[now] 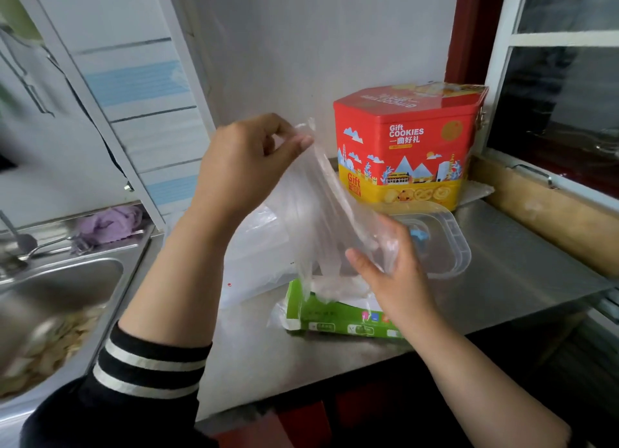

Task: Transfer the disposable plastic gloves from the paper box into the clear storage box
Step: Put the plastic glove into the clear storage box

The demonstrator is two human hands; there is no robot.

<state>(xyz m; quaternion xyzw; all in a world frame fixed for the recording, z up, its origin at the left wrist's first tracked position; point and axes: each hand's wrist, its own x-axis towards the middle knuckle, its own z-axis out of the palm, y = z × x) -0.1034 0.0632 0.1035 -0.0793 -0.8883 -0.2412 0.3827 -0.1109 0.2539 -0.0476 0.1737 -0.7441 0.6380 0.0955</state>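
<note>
The left hand (249,153) pinches the upper edge of a sheet of disposable plastic gloves (321,193) between thumb and fingertips, lifted high at about 11 o'clock from the paper box (338,317). The right hand (385,266) grips the lower part of the same film, fingers curled round it just above the box's opening. The green paper box lies flat on the steel tabletop (522,253), near its front edge, with more crumpled gloves bulging out of its slot. The clear storage box (449,243) sits open at roughly 1 o'clock from the paper box, partly behind the right hand, in front of a red cookie tin (408,146).

The step in hand looks like drawing a bunch of gloves free of the box. To do it well, the pull should probably run straight up and steady, since thin film clings and may drag the light box along or tear. The right hand might better press the box down while the left lifts. Once free, the bunch should be gathered loosely and carried toward 1 o'clock, then pushed down so it does not spring out.
</note>
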